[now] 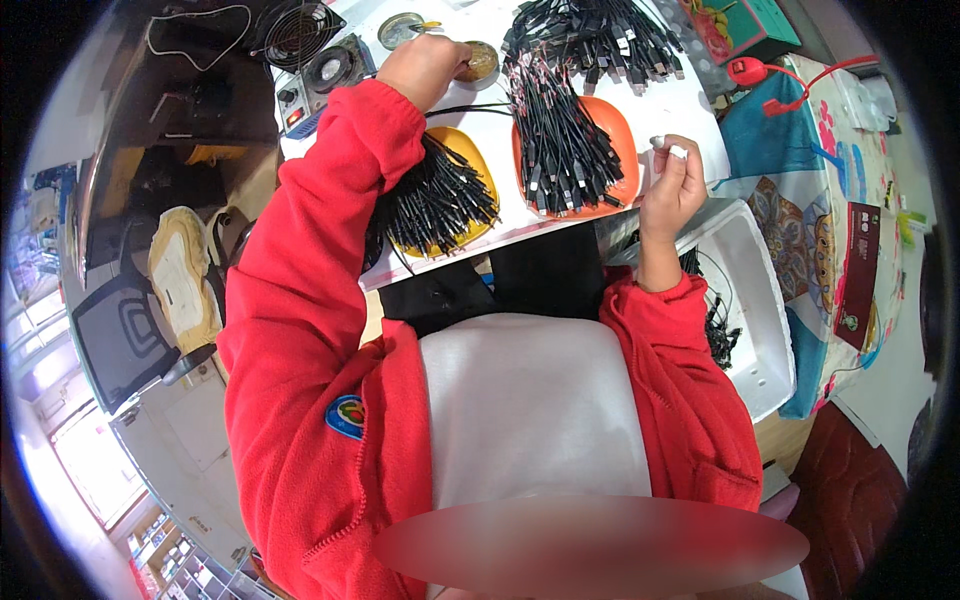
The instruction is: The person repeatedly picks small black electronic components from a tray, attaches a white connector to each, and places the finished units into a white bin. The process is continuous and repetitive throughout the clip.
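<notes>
My left hand (425,72) is closed at the far side of the white table, its fingertips at a small round tin (482,60) of brownish stuff. What those fingers hold is hidden. Beside it, a thin yellow-and-dark tool lies by a second round tin (398,32). Below the hand, a yellow tray (478,160) carries many black cables with plug ends (440,200). An orange tray (622,140) bears black USB cables (565,150) with bared reddish wire ends. Right of it, my right hand (672,195) is curled, white covers on its fingertips; I cannot make out anything in it.
More USB cables (600,40) are heaped at the back. A knobbed device (292,105) and a round fan (330,68) stand at left. A white foam box (765,330) with cables is at right, near a patterned cloth (780,230) and red-handled cord (745,70).
</notes>
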`<state>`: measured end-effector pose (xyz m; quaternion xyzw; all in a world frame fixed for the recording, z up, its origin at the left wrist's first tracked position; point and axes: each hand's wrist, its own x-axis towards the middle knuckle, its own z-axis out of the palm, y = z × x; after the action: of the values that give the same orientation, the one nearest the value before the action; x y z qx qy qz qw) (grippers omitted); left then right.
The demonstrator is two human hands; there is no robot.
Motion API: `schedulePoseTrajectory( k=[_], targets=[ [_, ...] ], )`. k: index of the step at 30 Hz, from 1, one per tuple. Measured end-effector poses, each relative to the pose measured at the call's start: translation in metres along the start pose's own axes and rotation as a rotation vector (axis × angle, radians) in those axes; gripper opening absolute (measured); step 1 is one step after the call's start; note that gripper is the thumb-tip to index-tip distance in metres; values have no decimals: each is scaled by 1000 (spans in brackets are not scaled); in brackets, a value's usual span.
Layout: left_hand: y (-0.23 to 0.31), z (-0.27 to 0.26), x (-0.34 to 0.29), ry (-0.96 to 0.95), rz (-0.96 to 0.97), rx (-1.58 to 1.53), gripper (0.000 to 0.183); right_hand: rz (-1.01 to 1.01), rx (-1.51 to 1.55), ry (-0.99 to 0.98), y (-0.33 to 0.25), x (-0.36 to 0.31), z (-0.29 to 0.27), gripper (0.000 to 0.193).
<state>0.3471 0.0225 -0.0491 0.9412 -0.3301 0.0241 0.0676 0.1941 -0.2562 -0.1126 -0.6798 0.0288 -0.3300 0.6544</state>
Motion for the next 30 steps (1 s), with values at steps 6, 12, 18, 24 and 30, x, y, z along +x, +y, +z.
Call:
schedulePoseTrajectory(
  k=[6, 12, 18, 24, 30],
  targets=[
    [-1, 5, 7, 8, 57, 12, 15, -45, -113, -64, 2, 0, -3, 17],
    [2, 9, 15, -5, 75, 72, 16, -55, -142, -74, 0, 1, -1, 15],
    [2, -5, 3, 43, 32, -48, 13, -48, -138, -121, -3, 0, -1, 15],
    [-22, -47, -36, 237, 16, -97, 11, -74, -193, -143, -1, -1, -1, 14],
    [-70, -75, -90, 435, -292, -180, 12, -49, -189, -159, -1, -3, 0, 13]
  ],
)
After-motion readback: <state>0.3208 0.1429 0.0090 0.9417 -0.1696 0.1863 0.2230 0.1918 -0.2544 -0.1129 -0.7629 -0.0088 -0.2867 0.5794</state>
